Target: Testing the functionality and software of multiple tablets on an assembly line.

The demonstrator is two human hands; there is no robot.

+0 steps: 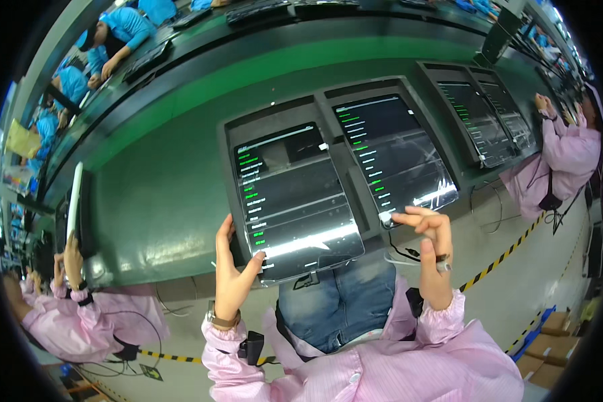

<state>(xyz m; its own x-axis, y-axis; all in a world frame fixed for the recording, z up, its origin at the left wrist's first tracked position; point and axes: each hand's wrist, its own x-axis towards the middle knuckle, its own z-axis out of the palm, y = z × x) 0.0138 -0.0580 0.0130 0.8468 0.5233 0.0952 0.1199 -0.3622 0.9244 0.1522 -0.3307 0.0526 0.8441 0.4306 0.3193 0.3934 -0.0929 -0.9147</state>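
A large black tablet [295, 201] with green and white text lines lies in a black tray [229, 134], its lower end toward me. My left hand [233, 271] is at its lower left corner, thumb on the screen and fingers spread along the tray's outer side. To the right, a second lit tablet [388, 147] lies in the same kind of tray. My right hand [432, 244] reaches its lower left corner, index finger stretched to a small white piece [385, 218]. Its other fingers curl around a white cable [442, 266], partly hidden by the hand.
Two more lit tablets [476, 120] lie in a tray at the right, near a person in pink [569, 151]. At the left, another pink-sleeved person [80, 328] holds an upright white panel [76, 201]. The green bench [147, 214] curves away. Blue-clad people [124, 30] work across it.
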